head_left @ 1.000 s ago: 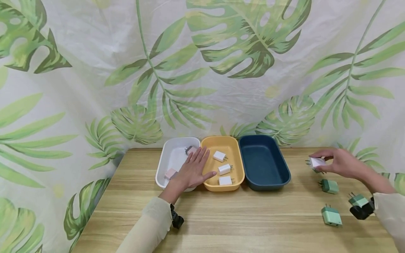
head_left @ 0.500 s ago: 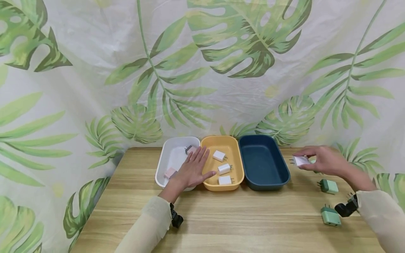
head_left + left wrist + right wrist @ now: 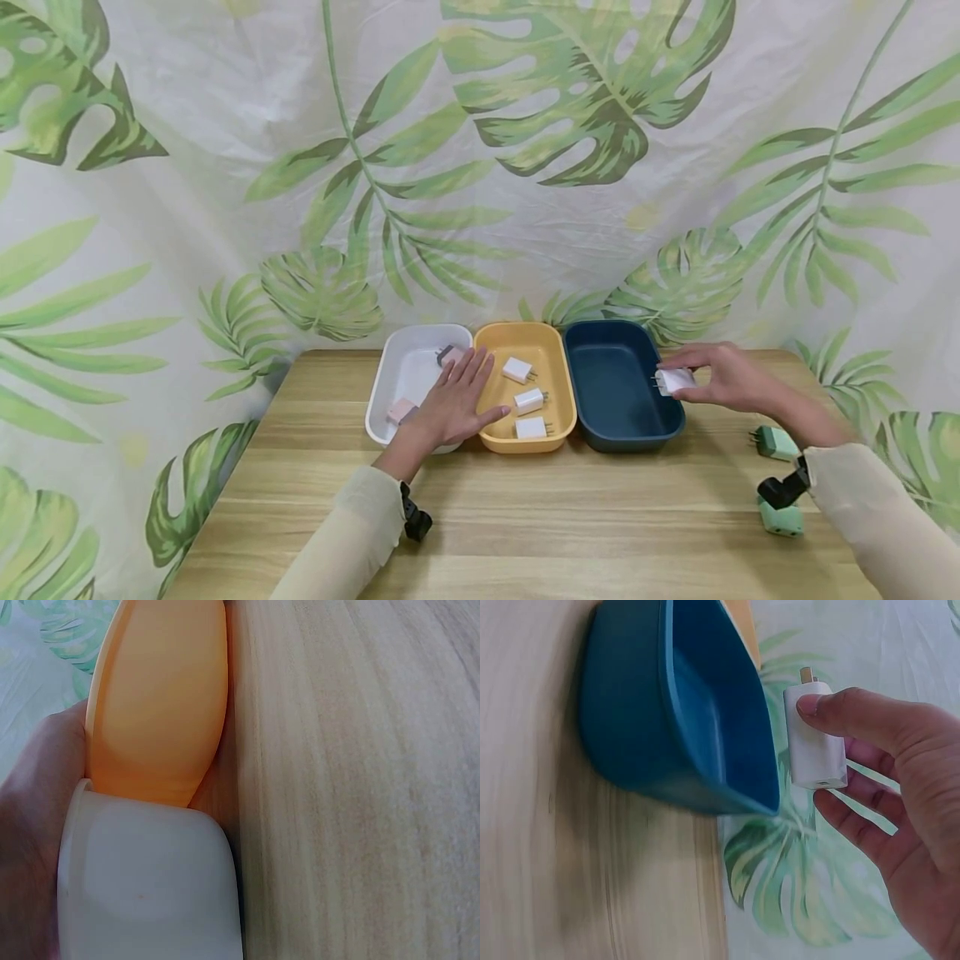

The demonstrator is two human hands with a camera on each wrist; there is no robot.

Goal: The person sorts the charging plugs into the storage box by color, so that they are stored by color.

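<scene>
My right hand pinches a white charger plug between thumb and fingers, held in the air at the right rim of the dark blue bin. Its metal prongs point left in the head view. Fingers spread, my left hand rests over the adjoining rims of the white bin and the yellow bin. Three white charger plugs lie in the yellow bin. Two pink-and-grey charger plugs are in the white bin, partly covered by the left hand. Nothing lies inside the blue bin.
On the wooden table at the right, a green charger plug lies near another green charger plug, both partly hidden by the right arm and its wrist camera. A leaf-patterned cloth hangs behind the bins.
My right hand has moved left with the white charger plug, from above the green plugs to the blue bin's right rim. The left hand has stayed in place.
</scene>
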